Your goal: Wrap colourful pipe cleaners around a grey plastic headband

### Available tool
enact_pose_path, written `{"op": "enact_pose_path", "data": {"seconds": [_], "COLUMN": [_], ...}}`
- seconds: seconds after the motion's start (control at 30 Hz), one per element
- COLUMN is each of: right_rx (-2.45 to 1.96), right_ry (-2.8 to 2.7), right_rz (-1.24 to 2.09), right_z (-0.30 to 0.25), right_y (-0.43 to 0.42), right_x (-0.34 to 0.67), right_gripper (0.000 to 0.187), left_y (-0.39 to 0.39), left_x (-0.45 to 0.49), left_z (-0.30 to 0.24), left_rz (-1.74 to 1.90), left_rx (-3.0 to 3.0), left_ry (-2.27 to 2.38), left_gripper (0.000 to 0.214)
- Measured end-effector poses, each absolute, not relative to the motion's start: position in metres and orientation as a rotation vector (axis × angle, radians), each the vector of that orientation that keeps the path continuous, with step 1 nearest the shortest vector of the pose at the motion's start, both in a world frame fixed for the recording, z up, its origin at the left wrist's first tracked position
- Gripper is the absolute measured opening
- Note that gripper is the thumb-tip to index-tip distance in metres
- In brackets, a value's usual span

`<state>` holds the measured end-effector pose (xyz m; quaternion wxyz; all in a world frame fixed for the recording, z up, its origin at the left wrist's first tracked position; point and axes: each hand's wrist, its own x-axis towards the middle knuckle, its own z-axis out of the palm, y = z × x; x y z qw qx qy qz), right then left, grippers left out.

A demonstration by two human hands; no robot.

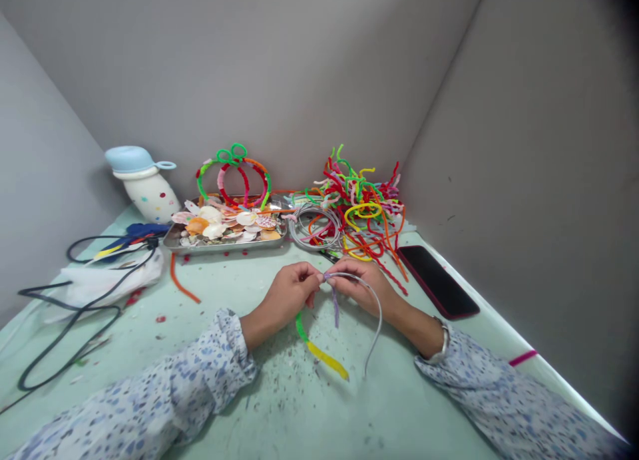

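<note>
Over the middle of the table, my hands meet at a thin grey headband (378,307), which curves down to the right. My left hand (294,288) is closed around its left part, fingertips pinching where a purple pipe cleaner (336,308) meets the band. My right hand (362,287) grips the band and the purple piece from the other side; the loose purple end hangs between the hands. Below my left hand the band is wrapped in green, then yellow pipe cleaner (327,360). My left fingers hide the stretch between the green wrap and the purple.
Behind my hands stand a metal tray (229,248) of seashells, decorated hoops (234,167), coiled grey bands (314,227) and a heap of pipe cleaners (359,194). A phone (439,281) lies right; a bottle (144,184), black cable (74,307) and plastic bag (110,280) are left.
</note>
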<state>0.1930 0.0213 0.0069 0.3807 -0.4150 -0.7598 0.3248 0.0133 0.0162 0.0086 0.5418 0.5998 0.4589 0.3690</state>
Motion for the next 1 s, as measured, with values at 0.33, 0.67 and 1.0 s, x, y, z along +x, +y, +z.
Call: {"op": "enact_pose_path", "data": {"seconds": [0.33, 0.67, 1.0], "right_rx": [-0.883, -0.75, -0.752], "right_ry": [-2.058, -2.324, -2.423], "right_rz": [0.661, 0.415, 0.173], "right_z": [0.002, 0.019, 0.013], "right_y": [0.025, 0.023, 0.02], "right_x": [0.201, 0.21, 0.218], "right_gripper": [0.013, 0.019, 0.019], "left_y": [0.021, 0.026, 0.024], "left_x": [0.009, 0.006, 0.003], "left_z": [0.002, 0.006, 0.013], "left_rz": [0.789, 0.62, 0.511], "left_rx": [1.257, 1.153, 1.108], "left_ry": [0.961, 0.876, 0.802], "left_gripper": [0.017, 0.014, 0.015]}}
